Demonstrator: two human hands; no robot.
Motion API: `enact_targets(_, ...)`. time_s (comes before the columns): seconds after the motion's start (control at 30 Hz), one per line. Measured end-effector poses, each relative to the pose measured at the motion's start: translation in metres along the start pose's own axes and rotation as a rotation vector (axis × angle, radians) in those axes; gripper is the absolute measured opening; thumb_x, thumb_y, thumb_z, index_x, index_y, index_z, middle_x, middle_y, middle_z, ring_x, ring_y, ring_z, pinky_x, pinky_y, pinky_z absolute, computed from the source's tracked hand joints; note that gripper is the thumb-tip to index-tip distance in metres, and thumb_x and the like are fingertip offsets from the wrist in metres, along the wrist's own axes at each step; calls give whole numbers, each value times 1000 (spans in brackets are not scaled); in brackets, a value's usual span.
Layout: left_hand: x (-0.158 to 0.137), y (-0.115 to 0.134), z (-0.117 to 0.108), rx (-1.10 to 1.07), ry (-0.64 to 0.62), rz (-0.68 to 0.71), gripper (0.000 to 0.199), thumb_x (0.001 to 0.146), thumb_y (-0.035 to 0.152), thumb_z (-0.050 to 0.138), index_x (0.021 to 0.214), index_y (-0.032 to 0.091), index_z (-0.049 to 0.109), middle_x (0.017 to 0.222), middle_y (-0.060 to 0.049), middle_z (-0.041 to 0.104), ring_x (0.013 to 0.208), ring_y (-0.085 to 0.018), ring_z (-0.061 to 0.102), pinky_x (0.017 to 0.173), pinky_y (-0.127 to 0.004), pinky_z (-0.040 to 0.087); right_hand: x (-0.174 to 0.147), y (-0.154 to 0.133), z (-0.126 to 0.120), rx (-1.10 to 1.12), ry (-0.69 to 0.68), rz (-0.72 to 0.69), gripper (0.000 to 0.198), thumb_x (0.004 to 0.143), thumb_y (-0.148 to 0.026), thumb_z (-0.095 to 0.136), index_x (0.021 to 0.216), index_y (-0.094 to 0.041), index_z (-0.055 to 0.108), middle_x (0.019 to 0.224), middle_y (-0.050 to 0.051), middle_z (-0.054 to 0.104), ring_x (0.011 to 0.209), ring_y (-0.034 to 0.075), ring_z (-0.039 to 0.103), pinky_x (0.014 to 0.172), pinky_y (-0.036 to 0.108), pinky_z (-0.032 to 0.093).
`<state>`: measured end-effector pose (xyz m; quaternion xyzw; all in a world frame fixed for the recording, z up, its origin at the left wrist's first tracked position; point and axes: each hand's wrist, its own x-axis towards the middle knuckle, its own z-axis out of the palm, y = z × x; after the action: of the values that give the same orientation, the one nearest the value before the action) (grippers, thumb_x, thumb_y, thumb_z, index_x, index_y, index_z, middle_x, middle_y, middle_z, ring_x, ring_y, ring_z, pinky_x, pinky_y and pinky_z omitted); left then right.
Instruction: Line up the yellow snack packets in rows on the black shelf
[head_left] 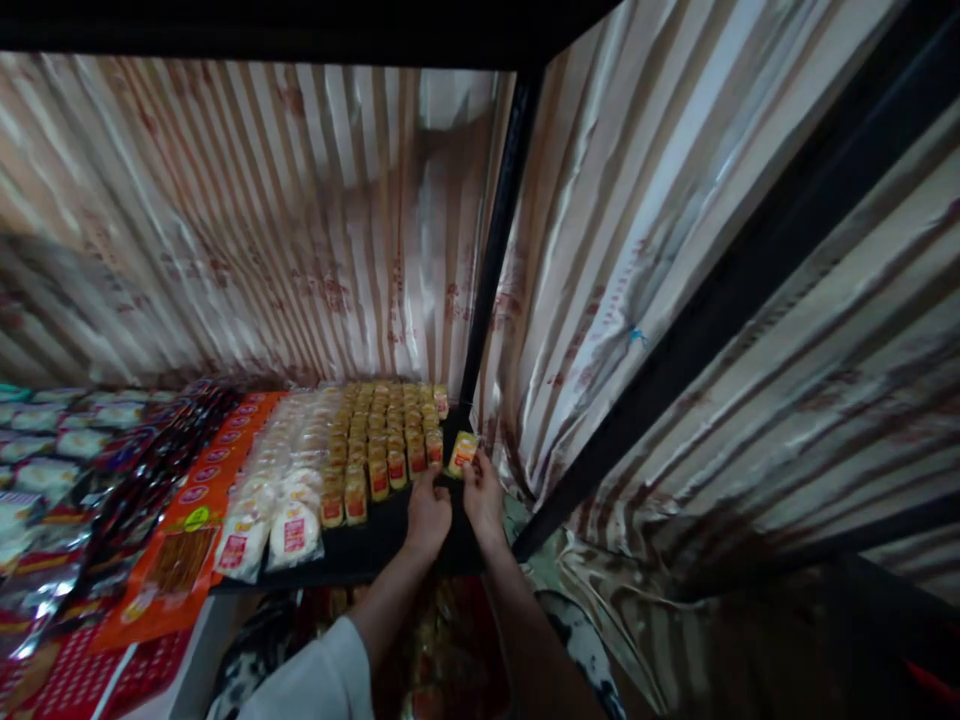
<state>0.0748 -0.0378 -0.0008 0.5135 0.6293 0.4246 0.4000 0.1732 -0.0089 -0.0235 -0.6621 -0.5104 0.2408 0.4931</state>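
My right hand [484,500] pinches a small yellow snack packet [463,453] with a red label, held up beside the dark shelf post. Just left of it, my left hand [430,518] is closed, its fingertips at the front end of the nearest row of packets; whether anything is between them is hidden. Rows of similar yellow packets [379,475] stand close together on the dark shelf [345,550]. To their left lie clear bags of white round snacks [294,530] with red labels.
Orange snack packs [176,560], dark shiny packs [142,470] and white packets [45,480] fill the shelf leftward. A black post [504,230] rises at the corner, before a striped sheet [337,220]. Below my arms sits a red-edged container [491,640] holding more packets.
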Motion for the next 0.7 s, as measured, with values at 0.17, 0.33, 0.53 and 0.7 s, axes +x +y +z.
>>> enact_targets(0.17,13,14,10,50,-48,63,35,78,7,40,104,16,62,120,-8,60,114,-18,53,102,-33,38,42,-7,13,-166,30,-39,43,83,-26,38,121,-12,53,117,15,59,110,24,52,96,36,38)
enact_targets(0.33,27,28,10,226,-31,191,38,78,7,39,107,14,62,120,-9,60,116,-20,50,106,-34,34,71,0,32,-153,58,-45,39,82,-25,41,116,-16,58,107,12,64,102,22,57,90,32,41)
enact_targets(0.53,42,28,2,568,-12,384,46,75,4,38,115,10,60,127,-11,55,126,-26,39,110,-39,27,98,2,50,-161,29,17,38,80,-22,44,115,-20,60,104,9,66,97,22,60,87,32,43)
enact_targets(0.7,50,18,3,675,-49,461,48,76,5,38,120,9,56,135,-14,47,131,-29,33,111,-44,24,111,10,59,-139,-38,48,39,80,-22,46,116,-20,59,108,7,66,102,22,59,90,34,43)
